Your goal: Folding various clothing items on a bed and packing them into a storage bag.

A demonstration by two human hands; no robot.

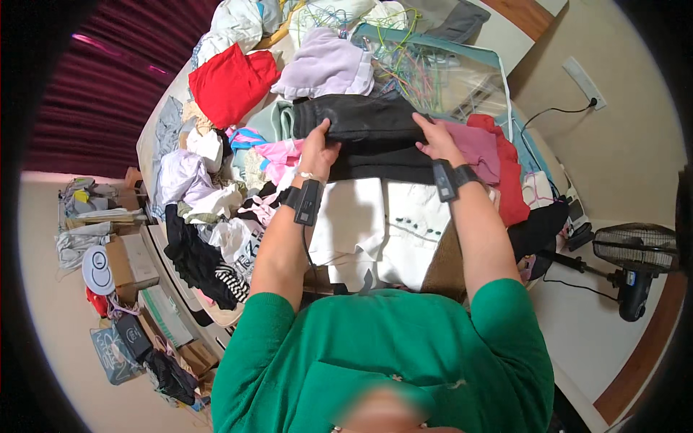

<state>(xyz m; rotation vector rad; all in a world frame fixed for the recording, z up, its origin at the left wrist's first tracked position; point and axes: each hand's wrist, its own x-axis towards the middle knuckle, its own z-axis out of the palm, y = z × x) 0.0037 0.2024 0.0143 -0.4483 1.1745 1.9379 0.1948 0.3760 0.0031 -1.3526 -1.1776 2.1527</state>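
Note:
A folded black garment [368, 119] with a slightly shiny face and a gathered waistband lies across both my hands. My left hand [320, 151] grips its near edge by the waistband end, thumb on top. At the other end my right hand [437, 142] holds it the same way. More black cloth [381, 164] shows just below it. Closer to me are a plain white folded garment [346, 216] and a white one with dark green marks [414, 216]. Pink [476, 149] and red [509, 187] garments lie right of my right hand.
Loose clothes [184, 178] are heaped at left. A red garment [233, 84] and a pale lilac one [327, 62] lie beyond my hands. Thin coloured hangers fill a clear teal-edged storage bag [474, 86]. A black fan [633, 260] stands at right; cardboard boxes [132, 260] at left.

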